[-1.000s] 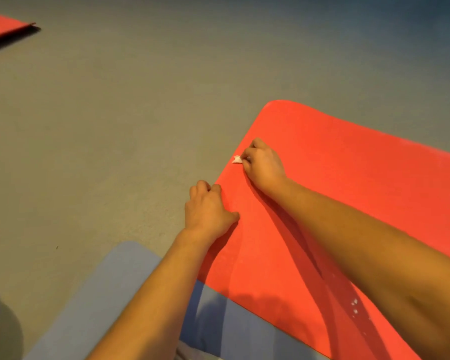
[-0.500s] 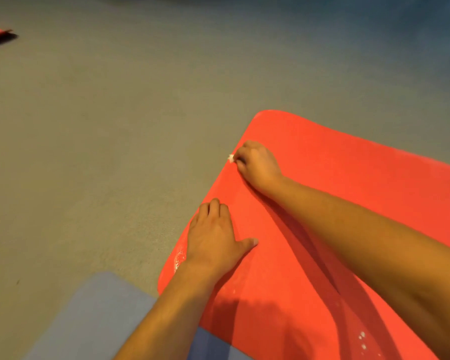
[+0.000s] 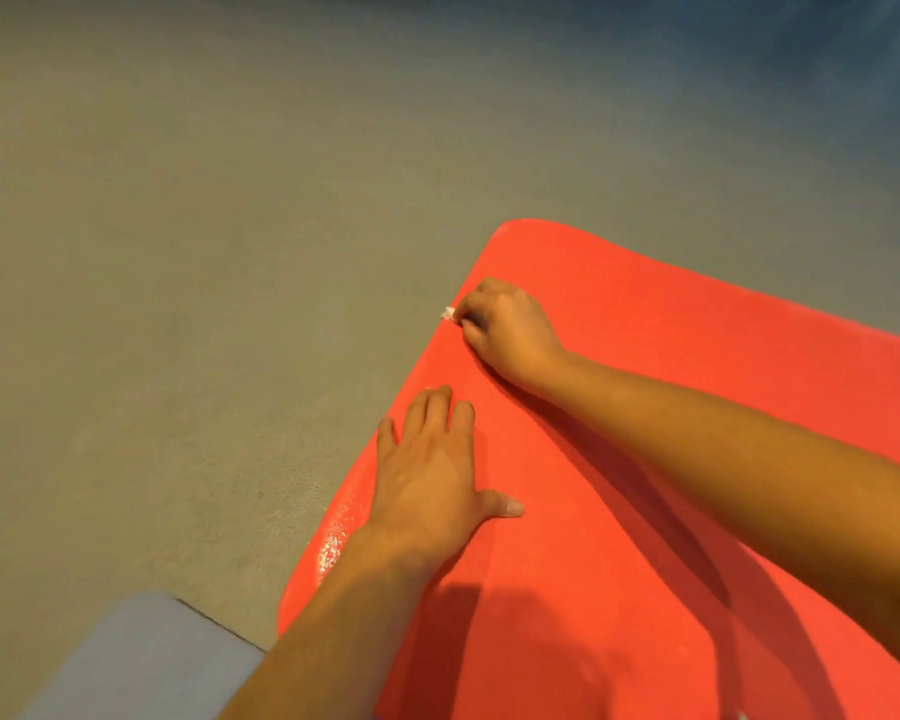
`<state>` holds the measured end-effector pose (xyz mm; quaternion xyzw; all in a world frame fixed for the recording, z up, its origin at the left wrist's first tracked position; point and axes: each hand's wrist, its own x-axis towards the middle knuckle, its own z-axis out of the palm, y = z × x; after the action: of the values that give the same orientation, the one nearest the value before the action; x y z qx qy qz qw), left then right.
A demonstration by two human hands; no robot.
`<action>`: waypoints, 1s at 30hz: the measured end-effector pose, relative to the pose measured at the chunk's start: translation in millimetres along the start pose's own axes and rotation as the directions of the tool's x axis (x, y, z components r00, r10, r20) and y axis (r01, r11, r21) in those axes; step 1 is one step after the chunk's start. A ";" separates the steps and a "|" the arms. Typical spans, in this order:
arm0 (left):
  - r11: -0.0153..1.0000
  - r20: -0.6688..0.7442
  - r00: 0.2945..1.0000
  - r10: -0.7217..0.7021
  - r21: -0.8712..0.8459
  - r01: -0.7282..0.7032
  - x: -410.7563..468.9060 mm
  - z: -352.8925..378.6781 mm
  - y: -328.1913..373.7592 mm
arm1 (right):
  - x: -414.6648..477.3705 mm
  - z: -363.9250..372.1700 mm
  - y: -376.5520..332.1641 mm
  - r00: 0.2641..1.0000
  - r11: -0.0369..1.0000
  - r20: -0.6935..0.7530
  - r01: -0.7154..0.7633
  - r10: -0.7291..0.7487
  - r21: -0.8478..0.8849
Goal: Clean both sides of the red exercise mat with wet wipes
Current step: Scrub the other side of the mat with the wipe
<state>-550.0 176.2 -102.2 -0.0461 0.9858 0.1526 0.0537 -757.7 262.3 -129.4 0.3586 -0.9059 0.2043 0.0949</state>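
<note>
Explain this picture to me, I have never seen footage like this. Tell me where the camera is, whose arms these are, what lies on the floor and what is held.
There is no machine here. The view comes from a camera worn on a person's head, looking down at their own bare arms. A red mat lies on a grey floor; a blue-grey mat shows at the lower left. The left hand lies flat on the red mat near its edge, fingers straight, holding nothing. The right hand, farther along that edge, curls its fingers round a small white wipe; only its tip shows.
</note>
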 end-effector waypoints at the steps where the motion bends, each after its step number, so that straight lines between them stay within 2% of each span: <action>1: 1.000 0.019 1.000 0.002 -0.007 -0.002 -1.3 1.1 1.4 | 12.5 1.4 10.8 0.999 0.999 -0.013 -0.032 0.031 -0.023; 6: 1.000 0.053 0.998 -0.013 -0.019 0.014 5.0 1.8 1.0 | 88.3 -2.8 72.7 0.964 0.948 -0.038 -0.267 0.265 -0.172; 10: 0.999 0.089 0.996 -0.006 -0.041 0.009 5.6 2.6 -0.1 | 118.9 -6.8 88.3 0.904 0.888 -0.031 -0.425 0.427 -0.173; 16: 1.000 0.107 0.994 0.002 -0.028 0.001 6.2 1.4 2.8 | 85.2 1.4 69.7 0.971 0.953 -0.041 -0.239 0.236 -0.187; 20: 1.000 0.123 0.992 -0.005 -0.020 0.007 6.3 2.4 4.6 | 79.8 3.8 75.5 0.987 0.969 -0.037 -0.159 0.155 -0.191; 25: 1.000 0.142 0.990 -0.002 -0.027 0.006 4.8 4.5 4.1 | 117.4 -12.1 105.2 0.952 0.903 -0.064 -0.305 0.300 -0.303; 28: 0.999 0.151 0.988 -0.002 -0.039 0.008 5.7 3.8 4.0 | 125.2 -18.3 123.0 0.910 0.871 -0.074 -0.413 0.409 -0.268; 30: 0.999 0.155 0.988 0.003 -0.037 0.003 5.9 3.1 4.1 | 120.3 -19.7 123.4 0.912 0.881 -0.048 -0.407 0.408 -0.242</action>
<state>-555.9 180.6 -104.6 -0.0349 0.9756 0.1741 0.1295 -929.4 278.9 -110.7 0.1458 -0.9795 0.1047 0.0916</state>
